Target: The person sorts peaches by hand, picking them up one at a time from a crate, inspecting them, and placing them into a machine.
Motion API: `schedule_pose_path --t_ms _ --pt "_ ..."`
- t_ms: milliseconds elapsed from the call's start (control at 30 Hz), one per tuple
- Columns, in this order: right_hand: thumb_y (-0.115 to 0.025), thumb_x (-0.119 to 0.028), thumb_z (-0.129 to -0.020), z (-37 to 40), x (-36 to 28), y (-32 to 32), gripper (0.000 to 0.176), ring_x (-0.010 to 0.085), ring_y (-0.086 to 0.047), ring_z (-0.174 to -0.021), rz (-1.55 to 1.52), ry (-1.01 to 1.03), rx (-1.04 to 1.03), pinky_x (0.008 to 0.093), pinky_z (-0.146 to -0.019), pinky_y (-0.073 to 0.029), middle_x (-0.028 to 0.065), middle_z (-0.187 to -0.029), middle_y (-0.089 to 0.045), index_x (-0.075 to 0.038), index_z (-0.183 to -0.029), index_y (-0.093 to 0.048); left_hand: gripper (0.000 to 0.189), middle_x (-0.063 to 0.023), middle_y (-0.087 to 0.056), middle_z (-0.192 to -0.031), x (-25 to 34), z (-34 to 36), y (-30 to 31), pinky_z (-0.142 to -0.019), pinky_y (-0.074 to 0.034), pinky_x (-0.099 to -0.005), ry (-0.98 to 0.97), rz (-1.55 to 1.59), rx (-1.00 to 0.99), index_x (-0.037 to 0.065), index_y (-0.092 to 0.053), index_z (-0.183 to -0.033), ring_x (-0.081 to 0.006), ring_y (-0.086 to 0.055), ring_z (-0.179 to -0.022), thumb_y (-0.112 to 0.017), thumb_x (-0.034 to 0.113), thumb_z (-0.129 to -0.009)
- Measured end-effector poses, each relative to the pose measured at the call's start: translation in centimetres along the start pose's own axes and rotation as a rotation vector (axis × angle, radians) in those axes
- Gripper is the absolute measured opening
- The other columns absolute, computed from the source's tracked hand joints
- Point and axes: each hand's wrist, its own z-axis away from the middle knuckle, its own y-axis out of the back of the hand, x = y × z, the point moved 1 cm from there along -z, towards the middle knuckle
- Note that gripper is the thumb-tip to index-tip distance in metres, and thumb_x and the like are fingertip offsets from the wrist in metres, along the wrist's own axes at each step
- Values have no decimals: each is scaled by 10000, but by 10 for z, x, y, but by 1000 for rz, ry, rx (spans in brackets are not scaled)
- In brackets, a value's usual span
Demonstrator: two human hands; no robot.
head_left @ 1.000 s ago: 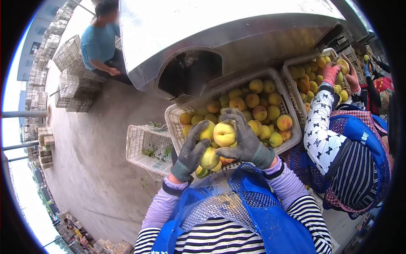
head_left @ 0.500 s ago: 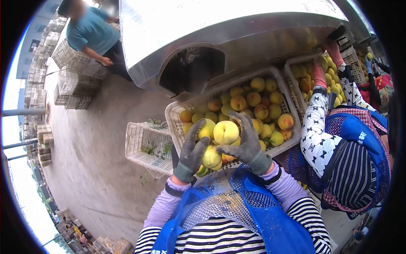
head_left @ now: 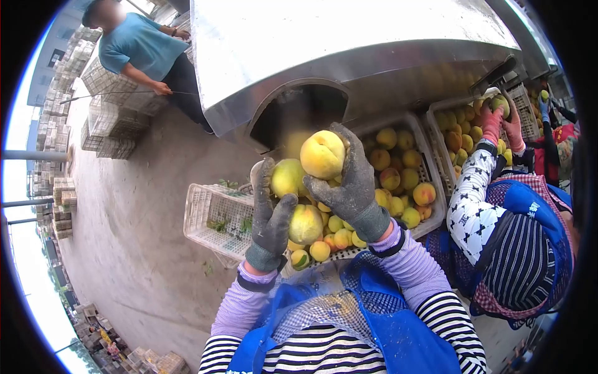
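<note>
My left hand (head_left: 271,218), in a dark, dirty work glove, is closed on two peaches: a greenish one (head_left: 288,178) at the fingers and a yellow-green one (head_left: 306,225) lower, by the thumb. Gripped in my gloved right hand (head_left: 352,190) is a yellow peach (head_left: 322,154), raised close to the left-hand ones. Both hands are above a plastic crate (head_left: 440,194) of peaches, just in front of a dark opening (head_left: 293,115) in a metal machine. A blurred yellow shape (head_left: 296,143) shows between the raised peach and that opening.
A light plastic crate (head_left: 205,215) holding some leaves stands to the left. To the right, a co-worker (head_left: 498,230) in pink gloves handles peaches over another crate (head_left: 443,149). A person in a blue shirt (head_left: 140,47) stands beyond, holding a thin rod. Stacked crates (head_left: 112,118) line the back left.
Both hands have moved up toward the opening, the right one lifting its peach higher and tilting it. The co-worker's pink gloves have come up with a peach.
</note>
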Motion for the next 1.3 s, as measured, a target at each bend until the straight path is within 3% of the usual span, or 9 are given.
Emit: schedule_pose_path --t_ms 100,267,467,633,767,867,967,1200,1300 --pt "-858 -387 -673 -34 6 -15 735 375 -625 -981 581 249 133 472 -796 -539 182 -1097 -618 -43 -1259 -578 646 -176 -489 -1381 8 -2 10 -1036 -480 -368 45 1 29 17 -271 -1535 -252 -547 -1222 -567 127 -971" --pt "-812 -478 -699 -27 68 -43 705 363 -596 -1054 911 251 63 501 -857 -488 137 -1151 -619 -104 -1258 -602 616 -188 -473 -1423 -2 8 32 -1018 -494 -355 162 66 79 7 -320 -1517 -260 -546 -1240 -557 174 -973" --pt "-794 -477 -725 -45 74 -51 689 367 -591 -1076 936 318 101 534 -884 -464 144 -1183 -620 -102 -1268 -599 612 -188 -463 -1447 -8 0 38 -1020 -494 -358 162 97 63 -5 -321 -1513 -260 -536 -1260 -551 160 -970" --pt "-821 -397 -735 -87 81 -62 688 370 -576 -1127 797 265 -42 478 -928 -477 188 -1238 -593 -69 -1292 -584 606 -185 -462 -1455 -14 -9 36 -1042 -474 -372 238 286 84 0 -336 -1504 -266 -521 -1281 -540 269 -1000" --pt "-841 -322 -745 -63 20 -31 732 374 -548 -1192 384 221 -45 454 -982 -471 208 -1278 -565 -34 -1350 -548 559 -182 -530 -1373 -30 -4 46 -979 -524 -351 236 390 6 -34 -448 -1413 -248 -572 -1220 -455 395 -1055" --pt "-842 -321 -752 -12 6 -11 791 388 -519 -1245 260 203 -413 456 -1041 -445 217 -1323 -546 -13 -1398 -506 542 -158 -588 -1292 -30 6 39 -976 -521 -346 366 589 -38 -22 -507 -1348 -227 -599 -1173 -438 430 -1056" --pt "-793 -370 -797 23 5 -7 762 395 -538 -1231 182 74 -477 458 -1053 -439 231 -1365 -522 -43 -1415 -490 536 -140 -613 -1238 -19 10 26 -972 -511 -342 343 435 -94 -12 -528 -1313 -205 -612 -1129 -448 450 -1052" --pt "-811 -321 -730 10 1 1 752 399 -584 -1132 261 55 -364 452 -956 -498 234 -1278 -545 -32 -1359 -518 418 -116 -598 -1141 -27 -8 25 -865 -517 -340 253 31 -110 -5 -574 -1202 -189 -600 -989 -458 373 -1065" --pt "-829 -315 -702 -3 22 -14 726 390 -607 -1053 331 23 -252 450 -882 -524 210 -1222 -563 -42 -1312 -544 409 -126 -618 -1108 -30 -27 25 -827 -536 -331 319 168 16 -4 -571 -1225 -205 -623 -974 -425 348 -1076"
